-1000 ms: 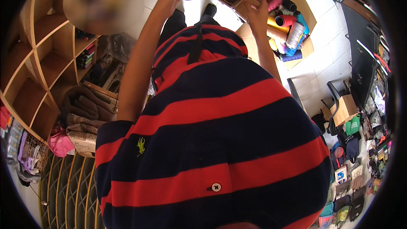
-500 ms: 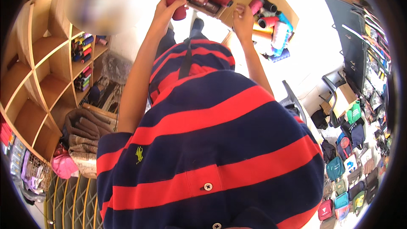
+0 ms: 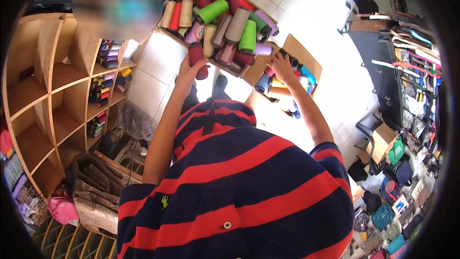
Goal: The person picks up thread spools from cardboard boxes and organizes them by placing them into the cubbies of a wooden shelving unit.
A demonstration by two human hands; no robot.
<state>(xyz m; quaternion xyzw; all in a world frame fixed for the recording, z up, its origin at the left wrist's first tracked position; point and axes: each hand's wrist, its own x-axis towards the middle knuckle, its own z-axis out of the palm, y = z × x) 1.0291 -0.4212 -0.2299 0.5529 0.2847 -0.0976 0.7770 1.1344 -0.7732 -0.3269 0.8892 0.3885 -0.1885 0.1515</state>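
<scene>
Head view: the left hand (image 3: 188, 73) is gripping a dark red spool (image 3: 197, 55) with curled fingers, while the right hand (image 3: 284, 70), its pinch unclear, is hanging over a spool-filled carton (image 3: 307, 57).

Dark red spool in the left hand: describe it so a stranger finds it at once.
Find the box heaped with thread spools at top centre. At its near edge is the left hand, holding the dark red spool. Unlike its neighbours, it is in that hand's grip.
</scene>
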